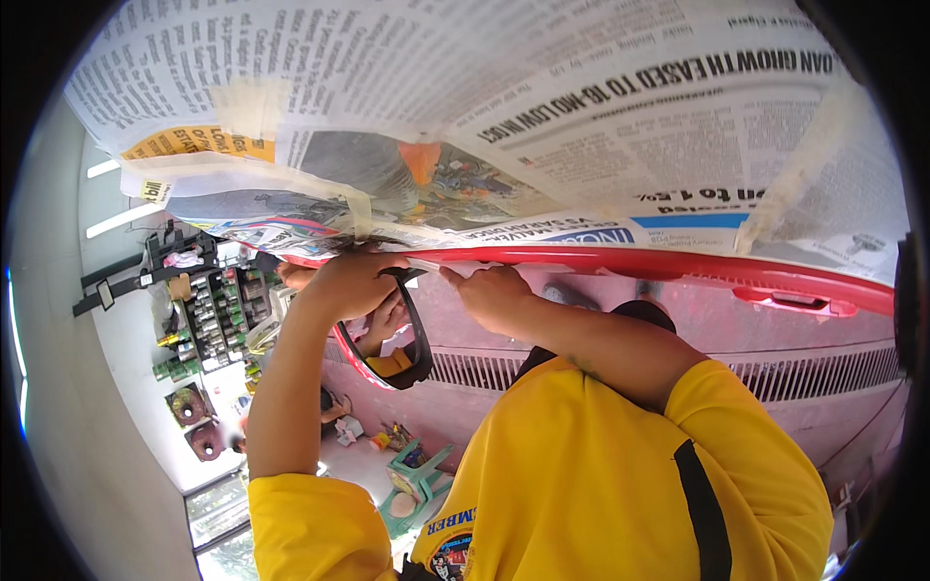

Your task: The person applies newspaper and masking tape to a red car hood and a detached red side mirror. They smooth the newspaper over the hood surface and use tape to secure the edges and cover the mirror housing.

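Newspaper sheets (pixel 601 126), fixed with masking tape (pixel 359 215), cover the car surface in front of me. Below their edge runs a glossy red car body panel (pixel 620 259). My left hand (pixel 360 281) is bent over the panel beside the black-rimmed side mirror (pixel 421 339), its fingers closed and partly hidden. A short pale strip of tape (pixel 422 263) stretches from its fingertips toward my right hand (pixel 492 298). My right index finger is stretched out against the panel edge near that strip, the other fingers loosely bent. The mirror glass reflects a hand.
A red door handle (pixel 796 302) lies farther right on the panel. Below runs a slotted floor grate (pixel 775 376). At left are shelves of cans (pixel 218 315), a green stool (pixel 418 476) and part of another person (pixel 335 407).
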A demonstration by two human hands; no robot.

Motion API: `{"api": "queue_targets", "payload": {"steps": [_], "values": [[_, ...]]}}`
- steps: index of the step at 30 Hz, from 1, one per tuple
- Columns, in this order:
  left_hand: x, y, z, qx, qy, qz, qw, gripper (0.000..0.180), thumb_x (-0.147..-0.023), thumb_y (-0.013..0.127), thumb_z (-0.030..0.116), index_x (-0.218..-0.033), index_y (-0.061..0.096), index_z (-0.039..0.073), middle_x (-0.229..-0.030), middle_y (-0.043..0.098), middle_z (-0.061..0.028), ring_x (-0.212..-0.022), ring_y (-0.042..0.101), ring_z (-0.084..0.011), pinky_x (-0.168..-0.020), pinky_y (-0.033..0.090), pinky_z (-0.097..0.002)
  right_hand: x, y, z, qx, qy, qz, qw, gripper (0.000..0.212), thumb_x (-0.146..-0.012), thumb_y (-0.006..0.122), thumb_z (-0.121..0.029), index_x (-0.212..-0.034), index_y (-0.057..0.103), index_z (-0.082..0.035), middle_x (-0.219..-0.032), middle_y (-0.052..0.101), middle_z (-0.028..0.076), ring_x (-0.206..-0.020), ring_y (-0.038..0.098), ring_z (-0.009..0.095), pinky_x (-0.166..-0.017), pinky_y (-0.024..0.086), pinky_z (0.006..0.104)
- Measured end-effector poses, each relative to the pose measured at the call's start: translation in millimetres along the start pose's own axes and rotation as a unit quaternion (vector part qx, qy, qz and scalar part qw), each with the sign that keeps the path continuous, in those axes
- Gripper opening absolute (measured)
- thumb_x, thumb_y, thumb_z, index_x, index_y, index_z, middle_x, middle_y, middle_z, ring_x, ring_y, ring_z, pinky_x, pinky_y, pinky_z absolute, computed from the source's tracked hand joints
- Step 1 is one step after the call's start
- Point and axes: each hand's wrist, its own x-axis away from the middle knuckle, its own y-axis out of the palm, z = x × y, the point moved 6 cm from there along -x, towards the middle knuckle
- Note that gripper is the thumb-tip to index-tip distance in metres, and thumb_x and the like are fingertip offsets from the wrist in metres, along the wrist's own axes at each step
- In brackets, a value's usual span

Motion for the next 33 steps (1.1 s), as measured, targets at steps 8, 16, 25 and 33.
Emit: {"api": "queue_targets", "payload": {"steps": [8, 16, 25, 33], "values": [[59.3, -25.0, -34.6, -0.027, 0.035, 0.171, 0.984, 0.05, -0.1, 0.062, 0.015, -0.148, 0.072, 0.007, -0.145, 0.074, -0.0226, -0.13, 0.072, -0.0411, -0.112, 0.056, -0.0468, 1.0, 35.3, -2.6, -0.015, 0.059, 0.077, 0.995, 0.077, -0.104, 0.061, -0.016, -0.178, 0.042, -0.028, -0.114, 0.081, 0.013, -0.099, 0.08, 0.034, -0.082, 0.062, 0.049], [80.9, -2.0, -47.5, 0.011, 0.19, 0.287, 0.939, 0.037, -0.104, 0.061, 0.008, -0.136, 0.075, 0.0, -0.124, 0.078, -0.0179, -0.106, 0.076, -0.0302, -0.096, 0.059, -0.0413, -36.0, 134.8, 1.9, -0.059, 0.052, 0.369, 0.926, 0.07, -0.106, 0.07, -0.016, -0.171, 0.054, -0.035, -0.091, 0.069, 0.008, -0.078, 0.073, 0.029, -0.068, 0.061, 0.0448], [69.7, 105.1, -275.9, 0.46, 0.28, 0.561, 0.629, 0.032, -0.117, 0.058, 0.02, -0.132, 0.07, -0.006, -0.089, 0.068, -0.0085, -0.094, 0.074, -0.025, -0.095, 0.059, -0.0396, -60.9, 169.9, 7.8, -0.18, 0.027, 0.523, 0.833, 0.061, -0.103, 0.078, -0.018, -0.16, 0.067, -0.039, -0.082, 0.062, 0.007, -0.067, 0.067, 0.026, -0.062, 0.059, 0.0429], [-45.9, 171.8, -232.2, 0.635, 0.451, 0.38, 0.499, 0.066, -0.118, 0.044, 0.049, -0.16, 0.056, -0.001, -0.149, 0.07, -0.0195, -0.139, 0.066, -0.0317, -0.122, 0.051, -0.0509, -59.1, 174.8, 27.1, -0.21, -0.093, 0.604, 0.763, 0.053, -0.097, 0.084, -0.001, -0.148, 0.078, -0.015, -0.083, 0.061, 0.008, -0.064, 0.062, 0.021, -0.06, 0.054, 0.0367]]}}
